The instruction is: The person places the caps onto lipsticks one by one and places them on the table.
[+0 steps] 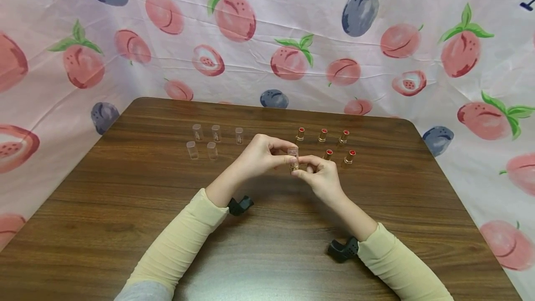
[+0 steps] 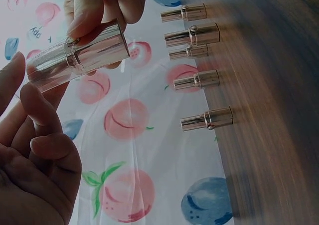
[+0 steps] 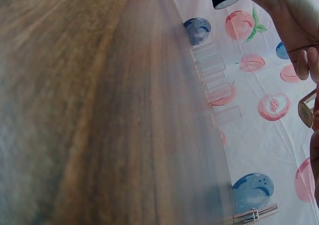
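In front of the person, a lipstick [image 1: 294,165] with a gold base is held upright between both hands, a clear cap [image 1: 293,151] over its top. The left hand [image 1: 267,153] pinches the cap between thumb and fingers. Lower down, the right hand [image 1: 323,178] grips the gold base. The left wrist view shows the lipstick [image 2: 102,50] lying across, its cap end at the left hand's fingertips [image 2: 37,103]. Only part of the base [image 3: 306,110] shows at the right wrist view's edge.
Several uncapped red lipsticks [image 1: 344,136] stand on the wooden table [image 1: 125,199] to the right of the hands. Several clear caps [image 1: 216,133] stand to the left. A fruit-print cloth [image 1: 251,78] hangs behind the table. Black wrist mounts [image 1: 342,250] sit under the forearms.
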Demonstrator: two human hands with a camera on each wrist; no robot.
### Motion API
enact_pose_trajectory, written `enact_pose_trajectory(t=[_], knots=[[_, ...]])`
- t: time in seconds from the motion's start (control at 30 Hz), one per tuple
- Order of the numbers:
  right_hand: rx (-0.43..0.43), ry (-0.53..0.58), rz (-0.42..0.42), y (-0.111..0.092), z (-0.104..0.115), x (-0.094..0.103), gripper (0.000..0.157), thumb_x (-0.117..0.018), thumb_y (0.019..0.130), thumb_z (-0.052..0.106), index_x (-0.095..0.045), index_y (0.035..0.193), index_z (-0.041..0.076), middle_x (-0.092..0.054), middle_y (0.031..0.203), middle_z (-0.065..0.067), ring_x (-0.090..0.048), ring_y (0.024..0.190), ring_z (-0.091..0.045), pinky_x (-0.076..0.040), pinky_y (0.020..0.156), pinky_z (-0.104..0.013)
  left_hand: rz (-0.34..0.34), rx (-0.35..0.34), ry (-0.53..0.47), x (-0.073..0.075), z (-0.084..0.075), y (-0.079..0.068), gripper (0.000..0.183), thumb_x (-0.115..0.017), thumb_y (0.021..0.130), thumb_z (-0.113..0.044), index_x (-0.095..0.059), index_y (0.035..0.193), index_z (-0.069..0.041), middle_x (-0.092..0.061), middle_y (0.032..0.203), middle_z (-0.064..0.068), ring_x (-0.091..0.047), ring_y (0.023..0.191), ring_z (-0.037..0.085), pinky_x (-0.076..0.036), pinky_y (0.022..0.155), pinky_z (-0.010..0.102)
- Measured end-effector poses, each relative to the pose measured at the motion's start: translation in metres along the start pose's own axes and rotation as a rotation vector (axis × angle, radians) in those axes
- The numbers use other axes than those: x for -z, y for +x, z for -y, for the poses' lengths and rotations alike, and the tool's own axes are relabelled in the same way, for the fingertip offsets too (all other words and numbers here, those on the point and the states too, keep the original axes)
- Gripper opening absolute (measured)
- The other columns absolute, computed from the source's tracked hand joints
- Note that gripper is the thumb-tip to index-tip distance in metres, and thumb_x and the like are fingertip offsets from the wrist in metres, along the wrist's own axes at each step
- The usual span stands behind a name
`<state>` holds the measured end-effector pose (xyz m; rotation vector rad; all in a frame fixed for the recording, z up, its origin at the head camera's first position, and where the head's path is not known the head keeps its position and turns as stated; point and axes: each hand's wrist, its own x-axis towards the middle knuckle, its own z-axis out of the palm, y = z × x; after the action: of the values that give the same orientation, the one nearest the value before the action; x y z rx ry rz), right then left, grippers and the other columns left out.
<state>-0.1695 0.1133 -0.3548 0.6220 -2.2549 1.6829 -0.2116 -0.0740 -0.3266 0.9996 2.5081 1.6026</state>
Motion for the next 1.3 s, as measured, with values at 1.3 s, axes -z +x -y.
enact_pose_trajectory(t=[1.3], knots=[[-0.014, 0.002, -0.005, 0.005, 0.008, 0.015, 0.028, -0.072, 0.081, -0.008, -0.066, 0.108, -0.009, -0.067, 0.098, -0.023, -0.042, 0.055, -0.008, -0.032, 0.049, -0.017, -0.091, 0.002, 0.011, 0.023, -0.010, -0.004, 0.024, -0.078, 0.083, -0.020, -0.074, 0.103, -0.009, -0.066, 0.077, -0.003, -0.046, 0.053, 0.014, -0.037, 0.048, 0.026]])
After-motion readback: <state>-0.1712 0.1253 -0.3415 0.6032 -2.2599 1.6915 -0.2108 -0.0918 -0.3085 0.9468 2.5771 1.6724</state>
